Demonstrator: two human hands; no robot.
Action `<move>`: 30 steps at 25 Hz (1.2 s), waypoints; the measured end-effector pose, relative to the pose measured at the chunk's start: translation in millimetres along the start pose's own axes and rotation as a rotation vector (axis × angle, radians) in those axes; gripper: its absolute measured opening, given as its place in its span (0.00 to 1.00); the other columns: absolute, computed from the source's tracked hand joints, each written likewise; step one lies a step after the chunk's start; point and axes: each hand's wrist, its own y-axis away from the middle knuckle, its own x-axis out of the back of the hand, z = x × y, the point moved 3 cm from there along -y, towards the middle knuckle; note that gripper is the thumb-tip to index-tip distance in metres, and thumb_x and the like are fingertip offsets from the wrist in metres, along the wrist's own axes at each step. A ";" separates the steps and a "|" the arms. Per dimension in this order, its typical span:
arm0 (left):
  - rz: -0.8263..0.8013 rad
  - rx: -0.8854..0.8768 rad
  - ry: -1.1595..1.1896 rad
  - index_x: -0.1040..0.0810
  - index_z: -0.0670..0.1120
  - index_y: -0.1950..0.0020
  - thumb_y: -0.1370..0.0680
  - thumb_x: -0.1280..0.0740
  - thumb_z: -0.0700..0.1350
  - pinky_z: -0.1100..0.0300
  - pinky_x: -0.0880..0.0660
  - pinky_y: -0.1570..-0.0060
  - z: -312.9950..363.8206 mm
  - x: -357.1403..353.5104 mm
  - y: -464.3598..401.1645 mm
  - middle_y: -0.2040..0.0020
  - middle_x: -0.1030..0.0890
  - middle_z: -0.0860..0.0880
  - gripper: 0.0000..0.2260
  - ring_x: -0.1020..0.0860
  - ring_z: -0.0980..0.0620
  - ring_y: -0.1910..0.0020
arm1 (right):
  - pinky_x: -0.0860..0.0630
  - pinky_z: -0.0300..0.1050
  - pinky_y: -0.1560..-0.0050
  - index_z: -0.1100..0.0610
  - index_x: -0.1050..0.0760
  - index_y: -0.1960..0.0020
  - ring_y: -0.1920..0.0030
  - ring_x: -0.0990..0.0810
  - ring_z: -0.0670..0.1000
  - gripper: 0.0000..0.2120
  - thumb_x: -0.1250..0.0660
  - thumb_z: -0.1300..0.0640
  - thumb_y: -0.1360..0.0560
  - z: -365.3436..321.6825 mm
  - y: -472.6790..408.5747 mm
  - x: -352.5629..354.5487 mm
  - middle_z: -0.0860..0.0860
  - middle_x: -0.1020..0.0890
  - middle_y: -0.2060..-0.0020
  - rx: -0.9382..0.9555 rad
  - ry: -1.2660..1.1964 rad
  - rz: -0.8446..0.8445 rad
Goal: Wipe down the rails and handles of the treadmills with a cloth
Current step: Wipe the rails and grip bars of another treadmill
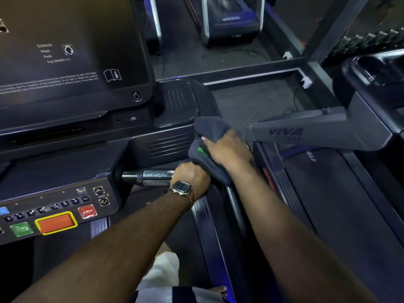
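A dark grey cloth [211, 129] is bunched over the right corner of the treadmill's handle, where the bar bends into the side rail [235, 202]. My right hand [228, 149] grips this cloth from above; a small green bit shows at its fingers. My left hand [192, 177], with a wristwatch, is curled round the handle just right of the chrome grip section [153, 177], touching the cloth's lower edge. The bar under the cloth is hidden.
The console [65, 62] with a dark screen fills the upper left, and its button panel with a red STOP button [87, 212] sits at the lower left. A neighbouring treadmill's arm [306, 130] reaches in from the right, close to my right hand. More machines stand beyond.
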 end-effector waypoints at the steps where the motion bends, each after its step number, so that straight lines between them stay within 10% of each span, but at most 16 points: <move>1: 0.009 -0.030 -0.038 0.19 0.44 0.47 0.22 0.40 0.43 0.52 0.24 0.56 0.4 0.5 -1.4 0.48 0.17 0.44 0.11 0.18 0.40 0.50 | 0.29 0.56 0.34 0.59 0.36 0.26 0.32 0.27 0.62 0.44 0.38 0.28 0.29 -15.4 -8.6 3.3 0.60 0.27 0.30 0.056 -0.031 0.030; 11: 0.023 -0.080 -0.031 0.19 0.45 0.49 0.22 0.41 0.41 0.52 0.24 0.58 1.3 1.5 -2.4 0.50 0.16 0.46 0.11 0.17 0.41 0.51 | 0.25 0.47 0.38 0.60 0.23 0.34 0.37 0.21 0.59 0.35 0.33 0.33 0.27 -13.5 -30.2 13.1 0.57 0.17 0.42 0.044 -0.387 -0.168; 17: 0.024 -0.061 -0.015 0.19 0.44 0.48 0.22 0.39 0.42 0.53 0.25 0.59 0.7 -2.0 3.0 0.50 0.16 0.44 0.10 0.18 0.41 0.52 | 0.27 0.51 0.38 0.58 0.36 0.25 0.33 0.25 0.61 0.45 0.36 0.28 0.30 15.9 7.1 2.4 0.59 0.26 0.30 0.097 0.141 0.112; 20: 0.031 -0.130 -0.088 0.19 0.43 0.46 0.22 0.38 0.41 0.51 0.23 0.56 -1.9 1.7 2.0 0.48 0.17 0.43 0.10 0.18 0.41 0.49 | 0.26 0.53 0.37 0.56 0.36 0.26 0.34 0.24 0.61 0.49 0.35 0.26 0.35 -12.4 -2.9 8.0 0.59 0.25 0.31 0.105 0.021 0.062; 25: -0.033 -0.205 -0.069 0.22 0.46 0.43 0.27 0.32 0.48 0.51 0.26 0.48 -12.5 2.8 11.9 0.44 0.19 0.46 0.14 0.20 0.44 0.44 | 0.27 0.52 0.41 0.55 0.30 0.28 0.35 0.25 0.63 0.30 0.35 0.38 0.24 18.4 32.2 9.4 0.59 0.23 0.34 0.097 0.023 0.156; 30: -0.082 -0.192 -0.158 0.28 0.49 0.40 0.30 0.29 0.56 0.51 0.29 0.45 -93.3 20.2 43.9 0.42 0.21 0.49 0.23 0.22 0.46 0.41 | 0.26 0.59 0.38 0.65 0.26 0.35 0.40 0.22 0.64 0.30 0.32 0.62 0.37 38.4 96.1 -15.5 0.61 0.21 0.41 0.856 0.023 0.648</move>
